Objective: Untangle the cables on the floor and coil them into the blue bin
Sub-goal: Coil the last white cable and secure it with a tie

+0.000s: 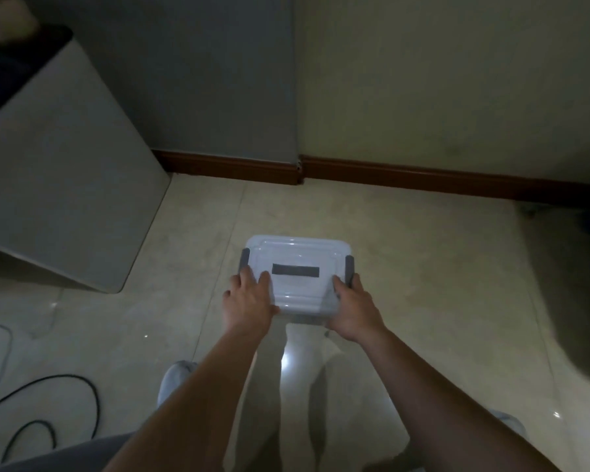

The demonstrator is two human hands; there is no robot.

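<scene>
Plainly the step in hand is bringing the bin point(297, 253) to where the cables lie; it sits between both hands, out in front of the person and above the pale tiled floor point(423, 267), and I cannot tell whether its base touches the tiles or hangs just over them; the left hand point(249, 301) grips the near left corner with fingers curled over the lid beside the grey left latch point(245, 260), and the right hand point(351, 308) grips the near right corner, its fingers wrapped round by the right latch point(349, 267); the lid is on, with a dark label point(295, 270) across its middle; the black cable point(69, 376) loops on the floor well apart to the lower left, and a pale cable point(9, 338) curves just beyond it, near the foot of a grey cabinet point(58, 182); to do this well, I judge the bin should go down flat and close beside those loops, not on them, both latches should be released and the lid set aside before any cable is lifted; a level, two-handed grip should keep it from tipping.
</scene>
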